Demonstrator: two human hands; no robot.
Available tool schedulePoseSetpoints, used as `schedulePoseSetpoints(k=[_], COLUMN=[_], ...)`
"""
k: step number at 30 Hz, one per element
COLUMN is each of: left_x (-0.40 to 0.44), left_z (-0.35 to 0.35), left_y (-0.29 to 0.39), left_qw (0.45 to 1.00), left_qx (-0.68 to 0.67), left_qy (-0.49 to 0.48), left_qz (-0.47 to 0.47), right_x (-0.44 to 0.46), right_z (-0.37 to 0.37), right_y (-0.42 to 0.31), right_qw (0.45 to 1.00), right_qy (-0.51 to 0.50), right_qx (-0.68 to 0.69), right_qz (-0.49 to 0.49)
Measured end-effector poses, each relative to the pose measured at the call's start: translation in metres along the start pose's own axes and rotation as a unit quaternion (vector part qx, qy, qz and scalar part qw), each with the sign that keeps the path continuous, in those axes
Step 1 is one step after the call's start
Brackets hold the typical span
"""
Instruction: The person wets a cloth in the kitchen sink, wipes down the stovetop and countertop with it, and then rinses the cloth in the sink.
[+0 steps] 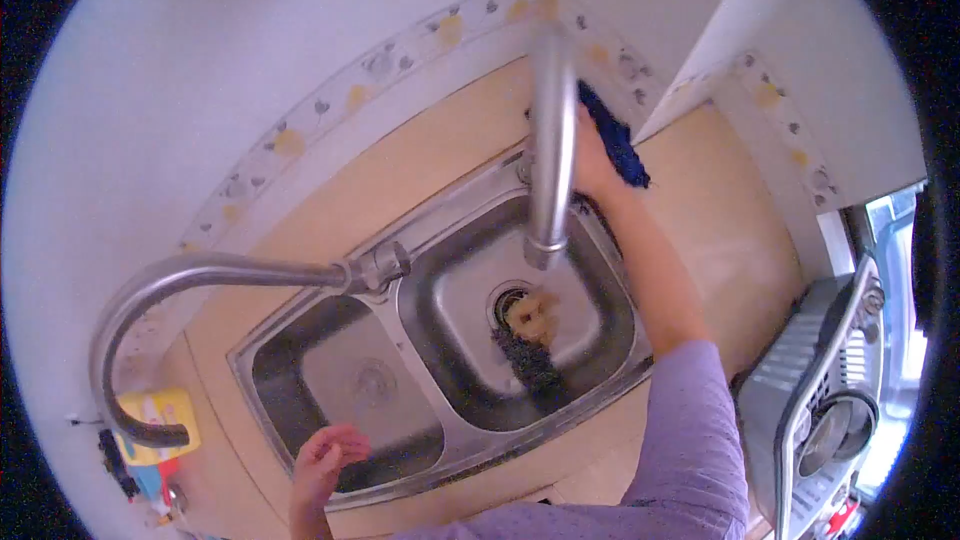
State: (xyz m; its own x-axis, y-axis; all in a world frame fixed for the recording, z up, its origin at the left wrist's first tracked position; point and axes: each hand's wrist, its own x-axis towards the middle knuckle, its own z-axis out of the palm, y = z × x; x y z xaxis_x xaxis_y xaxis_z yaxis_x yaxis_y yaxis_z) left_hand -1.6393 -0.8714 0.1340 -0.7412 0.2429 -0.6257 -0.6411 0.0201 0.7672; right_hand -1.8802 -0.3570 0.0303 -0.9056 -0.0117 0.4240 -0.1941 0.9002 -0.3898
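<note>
Stretched toward the back corner of the counter, my right hand (593,155) is on a dark blue cloth (615,138), partly behind the upright faucet (552,140); its fingers are mostly hidden. My left hand (328,453) hovers over the front edge of the smaller left basin (350,380), holding nothing, with its fingers loosely bent and apart. In the larger right basin (460,290), a beige round item (532,317) lies by the drain, with a dark mesh-like item (530,360) just in front of it.
A second curved faucet (220,268) arches over the left counter. Below its spout stand a yellow container (165,420) and small bottles. To the right is a grey dish rack (810,390) with a metal pot. A tiled wall with a patterned border (380,62) runs behind the sink.
</note>
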Motion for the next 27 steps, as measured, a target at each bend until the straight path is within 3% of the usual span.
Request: schedulePoseSetpoints(k=[2, 4, 5, 7, 11, 12, 14, 15, 18, 20, 22, 24, 26, 27], left_x=[-0.002, -0.010, -0.013, -0.031, -0.070, -0.073, -0.074, -0.077, -0.086, -0.094, -0.099, -0.098, -0.091, -0.089], left_z=[-0.006, -0.008, -0.008, -0.013, -0.016, -0.019, -0.024, -0.021, -0.009, -0.008, -0.013, -0.016, -0.016, -0.014], left_y=[-0.010, -0.014, -0.015, -0.020, -0.036, -0.039, -0.044, -0.040, -0.027, -0.026, -0.031, -0.035, -0.032, -0.029], left_qw=[1.000, 0.999, 0.998, 0.994, 0.988, 0.988, 0.987, 0.990, 0.995, 0.995, 0.992, 0.991, 0.992, 0.993], left_qx=[-0.012, -0.003, 0.001, 0.014, -0.017, -0.014, -0.010, -0.014, -0.020, -0.020, -0.047, -0.060, -0.060, -0.060], left_qy=[0.017, 0.048, 0.062, 0.108, 0.153, 0.156, 0.156, 0.132, 0.081, 0.076, 0.077, 0.072, 0.060, 0.042], left_qz=[0.002, -0.007, -0.006, -0.006, 0.011, 0.017, 0.030, 0.037, 0.056, 0.062, 0.083, 0.095, 0.094, 0.095], right_x=[0.035, 0.078, 0.101, 0.116, 0.111, 0.113, 0.093, 0.091, 0.047, -0.003, -0.071, -0.102, -0.086, -0.070], right_z=[0.027, 0.061, 0.082, 0.083, 0.062, 0.063, 0.035, 0.037, 0.002, -0.011, -0.033, -0.060, -0.050, -0.017], right_y=[0.020, 0.035, 0.048, 0.039, 0.015, 0.006, -0.013, -0.009, -0.019, -0.021, -0.048, -0.119, -0.192, -0.195], right_qw=[0.994, 0.995, 0.983, 0.990, 0.969, 0.911, 0.696, 0.642, 0.625, 0.622, 0.697, 0.789, 0.809, 0.914], right_qy=[0.066, 0.054, 0.101, 0.135, -0.062, -0.162, -0.270, -0.260, -0.012, 0.179, 0.143, -0.076, -0.153, -0.044], right_qx=[0.086, 0.079, 0.152, 0.033, 0.236, 0.367, 0.652, 0.699, 0.761, 0.702, 0.635, 0.514, 0.512, 0.381], right_qz=[-0.030, -0.016, 0.008, 0.005, 0.043, 0.092, 0.130, 0.177, 0.174, 0.299, 0.299, 0.328, 0.242, 0.133])
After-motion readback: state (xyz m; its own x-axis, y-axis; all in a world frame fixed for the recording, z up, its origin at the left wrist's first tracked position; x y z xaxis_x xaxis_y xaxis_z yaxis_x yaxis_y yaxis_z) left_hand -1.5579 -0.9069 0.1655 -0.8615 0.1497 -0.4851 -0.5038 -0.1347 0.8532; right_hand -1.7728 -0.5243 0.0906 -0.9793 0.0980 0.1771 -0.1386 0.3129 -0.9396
